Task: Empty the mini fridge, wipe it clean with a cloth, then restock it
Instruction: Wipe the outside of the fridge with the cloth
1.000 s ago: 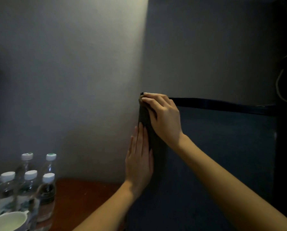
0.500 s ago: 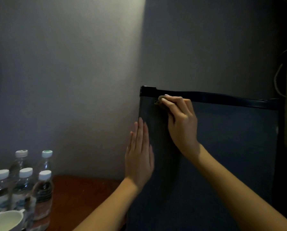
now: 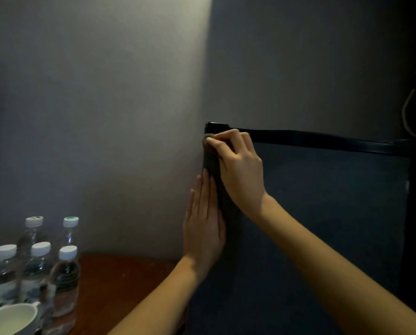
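Mini fridge (image 3: 335,213) fills the right half of the view, a dark blue box standing upright with its long axis vertical and its flat front turned toward the camera. A black strip (image 3: 323,141) runs along its top edge from left to right, dipping slightly toward the right. Behind it is a grey wall (image 3: 105,117), lit in a pale band just left of the fridge and dim elsewhere. A reddish wooden table (image 3: 119,286) sits low at the left, beside the fridge. Five water bottles (image 3: 66,281) with white caps stand clustered at its left end, and a white cup (image 3: 8,320) sits nearest, cut off by the frame. The left hand (image 3: 204,226) lies flat, fingers straight and together, against the fridge's left edge. The right hand (image 3: 240,170), above it, curls its fingers over a small greyish cloth (image 3: 208,139) pressed to the upper left corner, just under the strip. Most of the cloth is hidden beneath the fingers. The fridge's bottom is out of frame, its right side is lost in shadow, and a looped cord (image 3: 410,110) there is barely readable.
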Tool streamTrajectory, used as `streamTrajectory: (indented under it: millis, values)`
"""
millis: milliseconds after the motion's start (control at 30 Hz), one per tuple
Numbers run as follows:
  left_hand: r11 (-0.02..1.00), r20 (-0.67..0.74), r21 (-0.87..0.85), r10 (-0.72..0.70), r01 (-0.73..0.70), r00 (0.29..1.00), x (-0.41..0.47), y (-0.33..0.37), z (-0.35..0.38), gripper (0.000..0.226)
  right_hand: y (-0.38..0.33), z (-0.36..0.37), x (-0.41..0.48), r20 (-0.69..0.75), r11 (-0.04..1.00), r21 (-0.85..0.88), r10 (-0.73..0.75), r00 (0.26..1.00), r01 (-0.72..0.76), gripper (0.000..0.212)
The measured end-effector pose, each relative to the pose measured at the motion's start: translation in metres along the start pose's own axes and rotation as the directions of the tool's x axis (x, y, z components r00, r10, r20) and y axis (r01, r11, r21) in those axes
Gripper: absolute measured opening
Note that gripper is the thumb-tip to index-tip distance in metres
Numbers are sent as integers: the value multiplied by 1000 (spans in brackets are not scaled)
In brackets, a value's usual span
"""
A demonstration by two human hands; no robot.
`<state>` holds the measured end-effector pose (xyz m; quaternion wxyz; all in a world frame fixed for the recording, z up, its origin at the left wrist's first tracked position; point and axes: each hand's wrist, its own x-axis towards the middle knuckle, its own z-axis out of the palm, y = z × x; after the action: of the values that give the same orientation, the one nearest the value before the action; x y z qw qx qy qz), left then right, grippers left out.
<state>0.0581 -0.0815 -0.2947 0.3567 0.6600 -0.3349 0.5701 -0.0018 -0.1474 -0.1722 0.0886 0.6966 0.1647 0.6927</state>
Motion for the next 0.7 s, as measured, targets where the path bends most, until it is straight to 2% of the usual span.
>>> streamTrajectory:
  millis: [67, 133, 200, 300, 367, 467, 600, 700]
  values:
    - [1000, 3, 1, -4, 4, 1000, -1, 0, -1, 59, 12, -8, -7, 85, 988, -19, -149, 985, 151, 29]
    - [1000, 5, -7, 7, -7, 1000, -1, 2, -2, 60, 31, -24, -23, 133, 971, -44, -227, 965, 234, 29]
    - [1000, 8, -15, 17, -17, 1000, -1, 2, -2, 60, 50, -40, -35, 87, 986, -74, -140, 986, 146, 28]
    - [1000, 15, -2, 13, -13, 1000, -1, 2, -1, 60, 54, -39, -26, -82, 986, -44, 155, 984, -159, 24]
    - [1000, 22, 9, 12, -12, 1000, -2, 1, -2, 59, 36, -23, -16, -101, 978, -32, 201, 974, -205, 24]
    - [999, 18, 34, 6, -6, 1000, -2, 2, -3, 59, 18, -10, -10, -28, 996, -23, 86, 996, -87, 26]
    - [999, 21, 44, 1, -2, 1000, -1, 2, -2, 60, 30, -24, -2, 44, 996, -6, -93, 995, 94, 32]
    - [999, 18, 41, 2, -3, 1000, -1, 3, -3, 60, 28, -13, 10, -14, 996, -27, -84, 996, 84, 26]
